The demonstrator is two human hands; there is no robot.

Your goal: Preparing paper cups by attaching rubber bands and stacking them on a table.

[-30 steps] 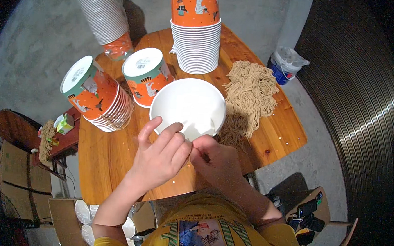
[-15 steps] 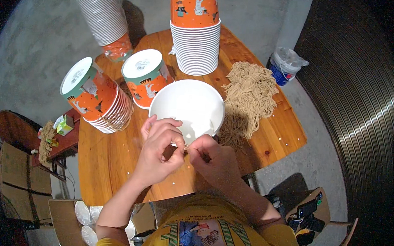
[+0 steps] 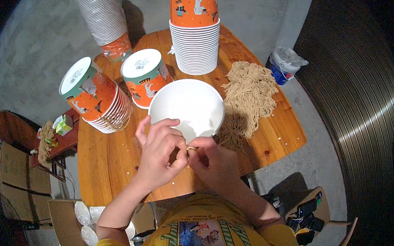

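My left hand and my right hand meet just in front of a white-lined paper bucket. Thumb and forefinger of each are pinched on a small pale piece of cord between them; most of it is hidden by the fingers. The other fingers of my left hand are raised near the bucket's close rim. Right of the bucket lies a pile of tan cords, its lower end in shadow.
Behind stand a tall stack of orange paper buckets, a single upturned bucket and a tilted stack with cords around it. A plastic-wrapped stack leans at the back left. A lined blue bin stands on the floor at right.
Both hands have drawn closer together, and the cord piece between the fingertips shows as a small curl. The buckets and cord pile stay put.
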